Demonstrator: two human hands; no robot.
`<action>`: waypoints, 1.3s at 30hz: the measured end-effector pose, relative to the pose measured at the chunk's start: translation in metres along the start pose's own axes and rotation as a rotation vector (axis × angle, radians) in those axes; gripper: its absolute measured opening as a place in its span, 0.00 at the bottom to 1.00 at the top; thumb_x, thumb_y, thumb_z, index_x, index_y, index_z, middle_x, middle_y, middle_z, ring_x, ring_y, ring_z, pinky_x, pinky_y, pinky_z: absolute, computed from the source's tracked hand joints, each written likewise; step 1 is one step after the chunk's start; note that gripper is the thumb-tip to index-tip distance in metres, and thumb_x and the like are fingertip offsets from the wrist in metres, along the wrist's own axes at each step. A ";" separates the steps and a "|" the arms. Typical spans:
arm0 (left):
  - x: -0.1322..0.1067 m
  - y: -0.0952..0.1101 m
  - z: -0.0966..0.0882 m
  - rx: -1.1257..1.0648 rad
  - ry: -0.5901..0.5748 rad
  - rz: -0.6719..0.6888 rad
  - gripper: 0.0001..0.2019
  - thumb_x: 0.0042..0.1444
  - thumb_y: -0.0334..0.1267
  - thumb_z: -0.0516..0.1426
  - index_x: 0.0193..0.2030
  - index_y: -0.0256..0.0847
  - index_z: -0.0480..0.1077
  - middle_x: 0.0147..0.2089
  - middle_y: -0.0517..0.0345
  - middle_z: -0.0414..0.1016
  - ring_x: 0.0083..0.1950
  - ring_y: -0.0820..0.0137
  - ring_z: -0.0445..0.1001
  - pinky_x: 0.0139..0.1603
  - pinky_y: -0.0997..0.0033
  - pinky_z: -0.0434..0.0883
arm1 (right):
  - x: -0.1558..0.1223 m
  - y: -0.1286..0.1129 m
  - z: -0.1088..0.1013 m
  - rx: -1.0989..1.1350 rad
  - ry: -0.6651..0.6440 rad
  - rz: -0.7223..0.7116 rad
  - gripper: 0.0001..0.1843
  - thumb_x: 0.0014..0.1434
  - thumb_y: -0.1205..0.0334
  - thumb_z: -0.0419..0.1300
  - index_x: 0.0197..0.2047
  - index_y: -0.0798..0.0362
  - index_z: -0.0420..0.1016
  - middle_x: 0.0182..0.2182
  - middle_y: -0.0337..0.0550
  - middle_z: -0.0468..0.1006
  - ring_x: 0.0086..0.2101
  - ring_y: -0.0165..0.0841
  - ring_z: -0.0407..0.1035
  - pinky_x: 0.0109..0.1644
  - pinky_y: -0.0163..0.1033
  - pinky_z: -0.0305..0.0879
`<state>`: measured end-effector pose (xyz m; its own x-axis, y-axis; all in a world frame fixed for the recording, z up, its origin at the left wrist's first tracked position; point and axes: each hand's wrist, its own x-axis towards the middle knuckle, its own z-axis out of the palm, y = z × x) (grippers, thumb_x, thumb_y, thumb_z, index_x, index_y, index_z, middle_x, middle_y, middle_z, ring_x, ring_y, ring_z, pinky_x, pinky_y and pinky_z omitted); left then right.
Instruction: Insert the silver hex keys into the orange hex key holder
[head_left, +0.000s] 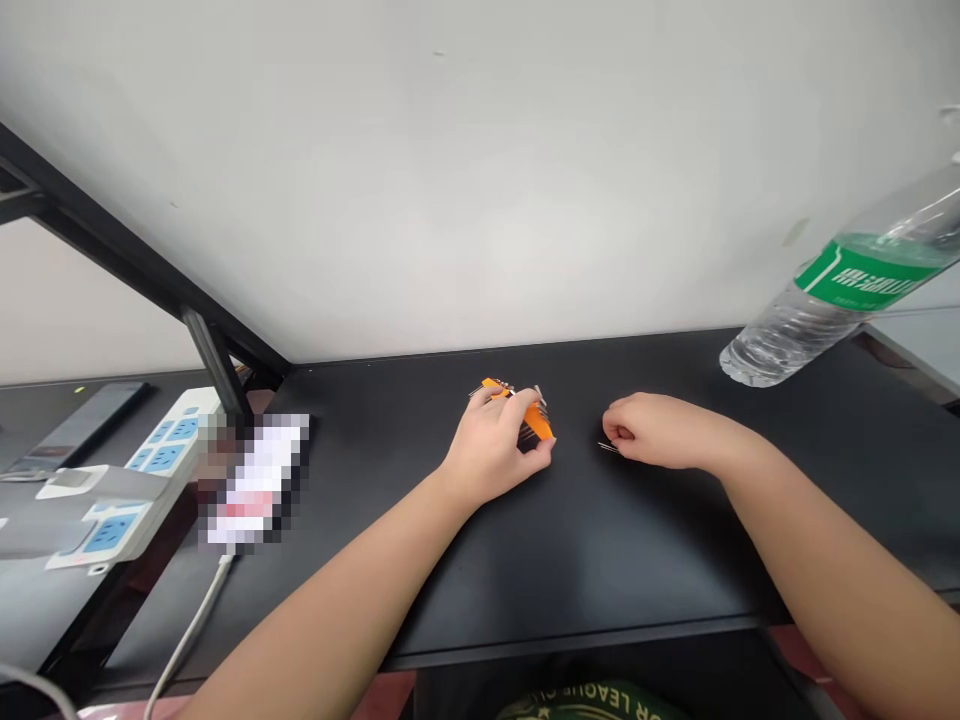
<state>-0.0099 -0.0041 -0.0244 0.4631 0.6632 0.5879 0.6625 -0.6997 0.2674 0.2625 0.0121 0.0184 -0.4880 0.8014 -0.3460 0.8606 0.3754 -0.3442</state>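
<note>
My left hand (487,445) is closed round an orange holder (537,422) just above the black tabletop. Several thin metal rods, perhaps hex keys, stick out from the holder's sides, and the palm hides part of it. To the right, my right hand (651,430) rests low at the table surface with its fingers curled in. Thin metal rods (608,447) poke out from under its thumb and fingertips. Their other ends are hidden by the hand. The two hands are apart.
A tilted-looking water bottle (840,280) with a green label stands at the back right. On the left are a blurred phone-like item (259,480) with a white cable (187,630), a power strip (142,480) and a dark phone (79,425). A pale wall (480,200) rises behind the black table (525,570).
</note>
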 end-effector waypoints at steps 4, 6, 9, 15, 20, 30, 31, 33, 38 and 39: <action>0.000 0.000 0.000 -0.003 -0.004 0.007 0.22 0.57 0.39 0.63 0.57 0.43 0.63 0.39 0.59 0.82 0.36 0.65 0.80 0.63 0.49 0.70 | -0.003 0.000 -0.003 -0.002 -0.028 -0.011 0.05 0.57 0.65 0.60 0.30 0.50 0.75 0.34 0.43 0.79 0.28 0.33 0.69 0.29 0.38 0.57; 0.000 0.000 0.001 -0.004 0.001 0.011 0.22 0.56 0.39 0.63 0.57 0.43 0.64 0.39 0.59 0.82 0.36 0.65 0.80 0.63 0.49 0.70 | -0.003 -0.001 -0.003 -0.011 -0.043 0.002 0.05 0.57 0.66 0.59 0.30 0.50 0.75 0.34 0.43 0.79 0.27 0.33 0.69 0.29 0.38 0.56; 0.000 0.000 0.001 -0.005 -0.004 0.011 0.22 0.57 0.38 0.63 0.57 0.44 0.63 0.40 0.59 0.82 0.37 0.65 0.80 0.63 0.49 0.70 | -0.003 -0.002 -0.001 -0.019 -0.057 0.008 0.06 0.56 0.68 0.59 0.29 0.50 0.73 0.33 0.43 0.79 0.26 0.32 0.67 0.28 0.38 0.55; 0.002 -0.003 0.002 -0.005 0.018 0.012 0.24 0.56 0.39 0.64 0.59 0.45 0.64 0.44 0.55 0.83 0.43 0.61 0.82 0.64 0.49 0.70 | 0.000 -0.007 0.002 -0.085 0.001 -0.045 0.06 0.53 0.71 0.60 0.27 0.51 0.71 0.32 0.43 0.78 0.29 0.34 0.68 0.30 0.38 0.55; 0.002 -0.007 0.004 0.025 0.024 -0.019 0.24 0.54 0.40 0.65 0.57 0.46 0.66 0.46 0.54 0.83 0.46 0.58 0.82 0.59 0.51 0.73 | 0.003 -0.007 0.002 -0.031 -0.016 -0.084 0.06 0.53 0.72 0.61 0.28 0.51 0.71 0.33 0.43 0.77 0.31 0.33 0.68 0.31 0.37 0.55; 0.002 -0.003 0.005 0.022 0.006 -0.022 0.25 0.54 0.39 0.64 0.57 0.45 0.65 0.48 0.53 0.83 0.47 0.58 0.82 0.58 0.52 0.74 | 0.009 -0.010 0.010 0.089 0.326 -0.329 0.05 0.59 0.71 0.59 0.33 0.52 0.71 0.37 0.42 0.75 0.38 0.34 0.67 0.40 0.37 0.59; 0.002 -0.003 0.005 0.019 0.002 -0.020 0.24 0.54 0.39 0.64 0.57 0.45 0.65 0.48 0.53 0.83 0.48 0.58 0.82 0.58 0.52 0.74 | 0.010 -0.012 0.011 0.105 0.348 -0.327 0.05 0.58 0.71 0.58 0.33 0.51 0.69 0.34 0.40 0.75 0.34 0.32 0.66 0.38 0.37 0.58; 0.002 -0.003 0.005 0.010 0.000 -0.014 0.24 0.54 0.39 0.64 0.57 0.45 0.65 0.47 0.54 0.83 0.48 0.58 0.82 0.58 0.52 0.74 | 0.009 -0.017 0.013 0.122 0.363 -0.315 0.06 0.57 0.71 0.58 0.33 0.51 0.67 0.29 0.36 0.72 0.29 0.30 0.62 0.35 0.36 0.54; 0.004 -0.001 0.005 0.010 0.017 -0.002 0.24 0.54 0.39 0.64 0.57 0.45 0.65 0.46 0.54 0.83 0.47 0.59 0.82 0.58 0.53 0.73 | 0.008 -0.022 0.014 0.124 0.355 -0.356 0.05 0.60 0.70 0.56 0.34 0.50 0.69 0.29 0.36 0.74 0.29 0.30 0.63 0.35 0.36 0.54; 0.004 -0.001 0.005 0.011 0.015 0.000 0.23 0.54 0.39 0.64 0.57 0.45 0.65 0.46 0.54 0.83 0.47 0.59 0.82 0.58 0.53 0.73 | 0.008 -0.022 0.015 0.132 0.351 -0.366 0.06 0.61 0.70 0.56 0.34 0.50 0.70 0.30 0.37 0.74 0.29 0.30 0.64 0.36 0.36 0.54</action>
<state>-0.0059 0.0005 -0.0257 0.4543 0.6587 0.5997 0.6686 -0.6970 0.2591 0.2373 0.0035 0.0105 -0.6556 0.7450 0.1232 0.6060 0.6164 -0.5028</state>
